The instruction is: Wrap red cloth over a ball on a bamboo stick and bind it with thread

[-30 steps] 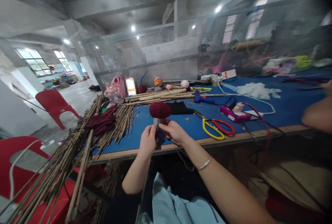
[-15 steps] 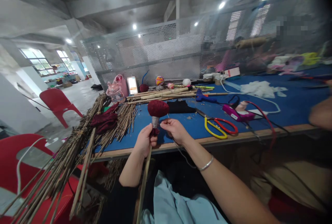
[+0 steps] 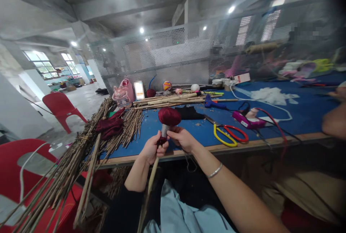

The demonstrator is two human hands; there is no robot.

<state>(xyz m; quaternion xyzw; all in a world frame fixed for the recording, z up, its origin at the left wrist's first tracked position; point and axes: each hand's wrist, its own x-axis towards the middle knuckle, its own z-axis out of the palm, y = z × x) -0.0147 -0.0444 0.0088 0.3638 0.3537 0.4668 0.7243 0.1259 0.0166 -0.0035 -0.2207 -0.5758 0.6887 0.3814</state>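
My left hand (image 3: 151, 149) is closed around the neck of a stick (image 3: 152, 175) topped by a dark red, fabric-covered ball (image 3: 169, 116). Grey binding (image 3: 164, 130) circles the neck just under the ball, and a gathered end of red fabric sticks out below it. Thumb and fingers of my right hand (image 3: 184, 139) are pinched together at the right side of the binding. From that hand a thin cord (image 3: 191, 168) dangles in a loop below the table edge. Its end at the fingertips is hidden. Scissors (image 3: 225, 132) with yellow and red handles lie to the right.
Bundled thin sticks (image 3: 67, 168) reach over the left corner, with dark red cloth (image 3: 109, 128) on them. Behind my hands lies black fabric (image 3: 190, 112). A blue glue gun (image 3: 213, 102) and a purple power strip (image 3: 247, 119) sit to the right. Another person's arm (image 3: 335, 119) shows at far right.
My right hand has come in from beside the neck to touch the binding. The ball has shifted slightly right and tilted, and the hanging cord now forms a loop.
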